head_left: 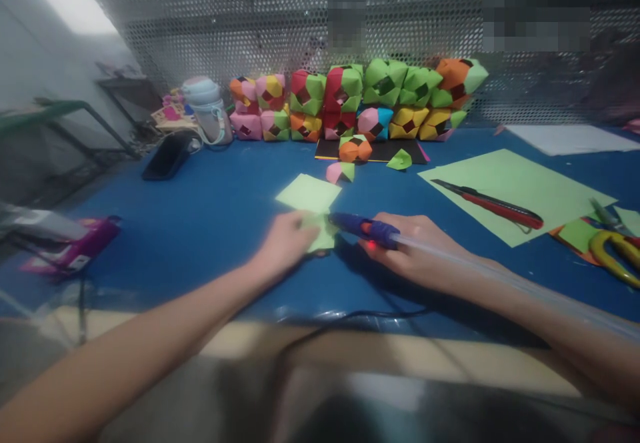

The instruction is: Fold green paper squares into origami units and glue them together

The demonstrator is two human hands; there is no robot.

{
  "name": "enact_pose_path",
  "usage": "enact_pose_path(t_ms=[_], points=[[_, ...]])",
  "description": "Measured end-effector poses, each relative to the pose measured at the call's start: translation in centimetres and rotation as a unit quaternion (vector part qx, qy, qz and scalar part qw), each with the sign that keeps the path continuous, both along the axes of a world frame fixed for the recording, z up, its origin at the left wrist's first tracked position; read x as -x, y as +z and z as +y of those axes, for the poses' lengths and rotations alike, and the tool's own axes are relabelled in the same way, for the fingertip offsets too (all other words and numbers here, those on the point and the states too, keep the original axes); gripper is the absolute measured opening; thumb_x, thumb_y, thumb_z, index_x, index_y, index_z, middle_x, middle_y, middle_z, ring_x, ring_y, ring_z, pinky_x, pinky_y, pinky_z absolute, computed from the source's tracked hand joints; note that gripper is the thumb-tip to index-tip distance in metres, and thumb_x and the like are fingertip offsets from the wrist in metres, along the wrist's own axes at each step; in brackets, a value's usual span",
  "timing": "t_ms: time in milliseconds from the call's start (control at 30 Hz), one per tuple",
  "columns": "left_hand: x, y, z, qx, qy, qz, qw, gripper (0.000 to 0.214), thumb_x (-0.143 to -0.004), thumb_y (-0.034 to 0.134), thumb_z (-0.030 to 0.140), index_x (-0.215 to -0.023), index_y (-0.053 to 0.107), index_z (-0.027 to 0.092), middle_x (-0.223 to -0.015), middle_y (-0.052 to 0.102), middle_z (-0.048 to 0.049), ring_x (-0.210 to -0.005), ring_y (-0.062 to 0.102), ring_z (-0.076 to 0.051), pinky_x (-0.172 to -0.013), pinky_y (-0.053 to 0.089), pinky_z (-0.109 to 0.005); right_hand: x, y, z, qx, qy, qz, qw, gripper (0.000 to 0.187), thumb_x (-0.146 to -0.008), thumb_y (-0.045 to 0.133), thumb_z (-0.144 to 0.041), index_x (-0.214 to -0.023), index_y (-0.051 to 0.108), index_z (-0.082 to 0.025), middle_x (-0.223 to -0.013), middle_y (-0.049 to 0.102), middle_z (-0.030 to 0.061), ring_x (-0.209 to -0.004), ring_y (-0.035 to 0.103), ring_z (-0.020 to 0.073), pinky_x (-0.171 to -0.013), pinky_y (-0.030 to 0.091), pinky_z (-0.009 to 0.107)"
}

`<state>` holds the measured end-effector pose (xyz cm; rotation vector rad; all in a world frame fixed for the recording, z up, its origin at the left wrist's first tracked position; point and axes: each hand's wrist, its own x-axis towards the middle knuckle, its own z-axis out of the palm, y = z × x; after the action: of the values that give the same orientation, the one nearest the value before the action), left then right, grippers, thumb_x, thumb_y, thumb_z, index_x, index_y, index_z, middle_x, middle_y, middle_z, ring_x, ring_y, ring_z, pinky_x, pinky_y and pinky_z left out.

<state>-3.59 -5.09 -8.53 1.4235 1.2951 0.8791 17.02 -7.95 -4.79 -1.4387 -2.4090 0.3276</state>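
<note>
Gripping on both sides: one black cable (pixel 345 316) runs nearest the viewer, below the glue gun (pixel 367 229). Right hand (pixel 423 246) wraps closed around the gun, red light lit, one clear glue stick (pixel 465 259) trailing out its back. Left hand (pixel 287 239), just left of the gun, has thumb and fingers closed on one folded green paper (pixel 323 233), right at the gun's tip; blur, can't tell whether tip touches. To do this well, probably pin the paper flat, run a thin bead close to the fold, keep fingertips off the hot nozzle. Right of the gun: one pair of scissors (pixel 607 246), and one cutter (pixel 493 206) lying on one large green sheet (pixel 515 169). Beyond its tip: one small green square (pixel 309 193), one pink-green piece (pixel 340 173), one loose green piece (pixel 400 159), one orange-green piece (pixel 356 151). Far left of it: one phone (pixel 167 156), one bottle (pixel 209 119). Farthest behind the gun: paper cubes (pixel 354 86), 14 counted, two tiers of seven.
</note>
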Motion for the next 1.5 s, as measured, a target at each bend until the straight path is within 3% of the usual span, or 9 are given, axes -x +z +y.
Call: enact_pose_path(t_ms=[400,567,967,1233,1500], points=[[0.19,-0.24,0.20,-0.021,-0.022,0.025,0.999,0.015,-0.071,0.054,0.019,-0.078,0.066,0.013,-0.063,0.066,-0.0030,-0.053,0.060,-0.014,-0.053,0.045,-0.025,0.07,0.72,-0.32,0.025,-0.022,-0.029,0.999,0.017,-0.083,0.048,-0.032,-0.070,0.050,-0.021,-0.069,0.064,0.0032,-0.058,0.057,0.0153,-0.052,0.036,0.024],[0.15,-0.08,0.09,-0.045,-0.031,0.065,0.996,0.017,-0.071,0.052,0.020,-0.078,0.066,0.014,-0.060,0.065,-0.0021,-0.054,0.058,-0.014,-0.053,0.042,-0.023,0.08,0.71,-0.34,0.003,-0.010,-0.014,1.000,0.019,-0.082,0.046,-0.034,-0.068,0.049,-0.022,-0.066,0.063,0.0026,-0.056,0.056,0.0150,-0.052,0.035,0.024],[-0.01,0.03,-0.13,-0.083,-0.012,0.090,0.992,0.019,-0.072,0.051,0.022,-0.078,0.068,0.015,-0.062,0.064,-0.0011,-0.055,0.055,-0.013,-0.052,0.040,-0.022,0.12,0.98,-0.60,-0.002,-0.011,-0.019,1.000,0.016,-0.080,0.048,-0.031,-0.068,0.051,-0.021,-0.065,0.063,0.0020,-0.055,0.057,0.0146,-0.051,0.035,0.024],[0.14,-0.14,0.07,-0.024,-0.015,0.046,0.999,0.017,-0.069,0.053,0.019,-0.078,0.066,0.014,-0.061,0.065,-0.0024,-0.053,0.058,-0.014,-0.050,0.042,-0.023,-0.39,0.88,-0.37,-0.001,-0.032,-0.002,0.999,0.022,-0.082,0.046,-0.038,-0.066,0.049,-0.023,-0.061,0.060,0.0014,-0.052,0.054,0.0150,-0.048,0.033,0.025],[-0.27,-0.03,-0.10,0.025,0.004,-0.052,0.998,0.009,-0.068,0.058,0.018,-0.073,0.063,0.013,-0.063,0.063,-0.0028,-0.050,0.058,-0.012,-0.050,0.046,-0.025,-0.58,0.99,-0.09,0.011,0.000,0.007,1.000,0.025,-0.083,0.044,-0.040,-0.069,0.055,-0.022,-0.064,0.062,0.0026,-0.052,0.054,0.0154,-0.049,0.033,0.026]])
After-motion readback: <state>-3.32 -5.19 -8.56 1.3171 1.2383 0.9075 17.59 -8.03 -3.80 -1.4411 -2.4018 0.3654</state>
